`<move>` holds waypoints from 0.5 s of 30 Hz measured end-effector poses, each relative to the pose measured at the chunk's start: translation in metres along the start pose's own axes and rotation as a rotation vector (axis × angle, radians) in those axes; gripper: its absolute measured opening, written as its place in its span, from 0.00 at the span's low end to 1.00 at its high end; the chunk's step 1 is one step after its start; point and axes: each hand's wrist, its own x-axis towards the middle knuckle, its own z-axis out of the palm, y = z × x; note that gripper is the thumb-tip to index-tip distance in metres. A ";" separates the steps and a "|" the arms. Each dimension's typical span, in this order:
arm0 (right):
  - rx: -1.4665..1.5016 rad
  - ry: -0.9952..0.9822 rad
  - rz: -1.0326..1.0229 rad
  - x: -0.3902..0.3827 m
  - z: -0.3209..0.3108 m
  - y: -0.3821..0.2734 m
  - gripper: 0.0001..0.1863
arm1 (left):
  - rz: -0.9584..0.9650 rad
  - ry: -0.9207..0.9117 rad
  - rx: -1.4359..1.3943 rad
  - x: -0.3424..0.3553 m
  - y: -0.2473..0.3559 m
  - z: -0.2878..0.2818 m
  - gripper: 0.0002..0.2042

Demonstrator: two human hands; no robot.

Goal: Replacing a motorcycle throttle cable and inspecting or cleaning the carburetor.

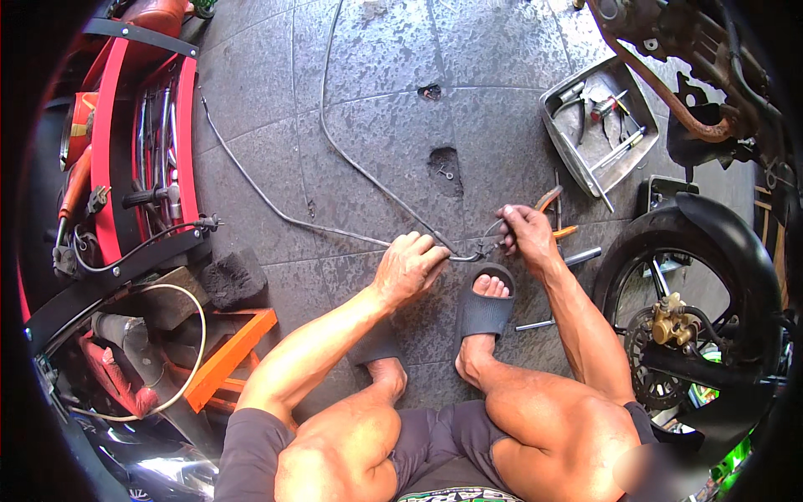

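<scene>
Pinches a grey cable [335, 229] in the left hand [410, 266], with thumb and fingers together around it. Runs from there to the far left in a shallow curve, flat on the tiled floor [376, 92]. Comes out again just right of the left fingertips, bending toward a dark joint [480, 251] in the gap between the two hands. Has a second cable [365, 174], also grey, coming in from the far edge in a long bend, passing just beyond the left fingers and reaching the same joint. Cannot tell whether both belong to one length.

Clamps thumb and forefinger of the right hand [527, 237] on a thin dark wire [486, 231], looping from the joint up to the fingertips, with the exact contact too small to make out. Sets the joint nearer to the right fingers than to the left, just beyond the toe of a dark sandal [488, 314].

Right of the right hand, orange-handled pliers [548, 199] on the floor; farther right, a metal tray [573, 163] of loose tools [617, 153]; nearer, a black wheel [609, 293]. On the left, a red tool chest [104, 142] and, nearer, an orange frame [230, 360]
</scene>
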 end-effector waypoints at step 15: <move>-0.305 0.128 -0.119 0.007 0.001 -0.001 0.17 | 0.054 0.034 -0.006 -0.013 -0.004 0.002 0.08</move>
